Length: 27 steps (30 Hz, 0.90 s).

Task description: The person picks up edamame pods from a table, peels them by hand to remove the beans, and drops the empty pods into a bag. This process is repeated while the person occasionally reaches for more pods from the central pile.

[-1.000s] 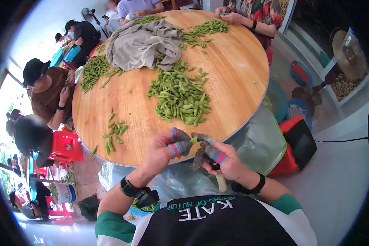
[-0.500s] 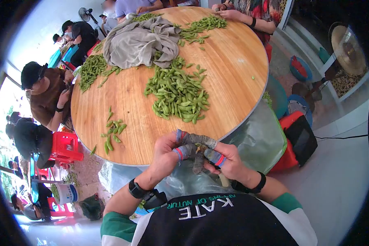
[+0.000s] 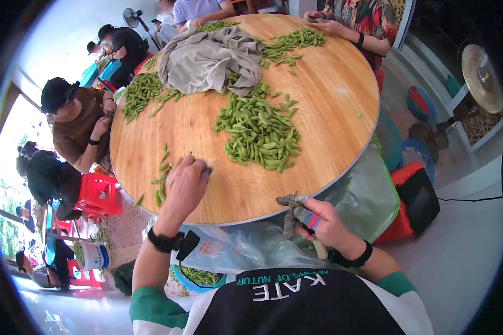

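My left hand point(image 3: 187, 181) reaches over the near left part of the round wooden table point(image 3: 330, 123), palm down, beside a few loose green pods point(image 3: 161, 192). Its fingers are curled, and what lies under them is hidden. At the table's near edge is my right hand point(image 3: 318, 223), with grey wraps on its thumb and fingers. The fingers are bent together around something brownish, too small to make out. A large heap of green pods point(image 3: 257, 131) lies on the table ahead of both hands.
A grey cloth point(image 3: 207, 61) lies at the table's far side with more pods around it. People sit at the left and far edges. Clear plastic sheeting point(image 3: 229, 245) hangs below the near edge, over a blue basin of pods point(image 3: 198, 277). A red stool point(image 3: 98, 194) stands left.
My left hand has left my right hand and moved forward and left over the table, to the loose pods. My right hand remains near the edge. The view has shifted slightly.
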Each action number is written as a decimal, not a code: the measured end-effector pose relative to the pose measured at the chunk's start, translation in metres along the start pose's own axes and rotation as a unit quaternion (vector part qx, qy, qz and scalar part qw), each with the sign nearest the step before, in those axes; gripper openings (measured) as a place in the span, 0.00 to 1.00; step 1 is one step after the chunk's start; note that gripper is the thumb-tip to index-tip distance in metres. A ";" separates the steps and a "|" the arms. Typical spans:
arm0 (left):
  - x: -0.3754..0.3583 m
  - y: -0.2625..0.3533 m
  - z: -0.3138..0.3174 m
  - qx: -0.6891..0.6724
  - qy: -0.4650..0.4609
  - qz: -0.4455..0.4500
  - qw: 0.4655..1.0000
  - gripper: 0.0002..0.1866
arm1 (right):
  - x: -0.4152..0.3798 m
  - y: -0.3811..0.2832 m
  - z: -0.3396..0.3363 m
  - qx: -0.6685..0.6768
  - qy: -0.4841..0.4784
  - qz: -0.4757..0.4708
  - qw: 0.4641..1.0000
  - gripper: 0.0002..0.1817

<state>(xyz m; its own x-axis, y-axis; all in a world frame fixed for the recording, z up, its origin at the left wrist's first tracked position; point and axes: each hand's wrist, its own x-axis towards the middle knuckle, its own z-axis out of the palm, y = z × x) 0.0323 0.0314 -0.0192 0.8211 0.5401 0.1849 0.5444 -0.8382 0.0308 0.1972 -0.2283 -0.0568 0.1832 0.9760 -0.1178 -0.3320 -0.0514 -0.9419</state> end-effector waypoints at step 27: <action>-0.016 0.082 0.013 -0.703 -0.193 -0.091 0.678 0.09 | 0.004 -0.008 0.009 0.085 0.041 -0.008 0.995 0.22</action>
<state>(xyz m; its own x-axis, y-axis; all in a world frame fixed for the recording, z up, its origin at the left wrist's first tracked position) 0.0657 -0.0453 -0.0321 0.8936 0.3968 -0.2099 0.1631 0.1488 0.9753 0.1923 -0.2220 -0.0472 0.2627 0.9553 -0.1356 -0.4794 0.0073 -0.8776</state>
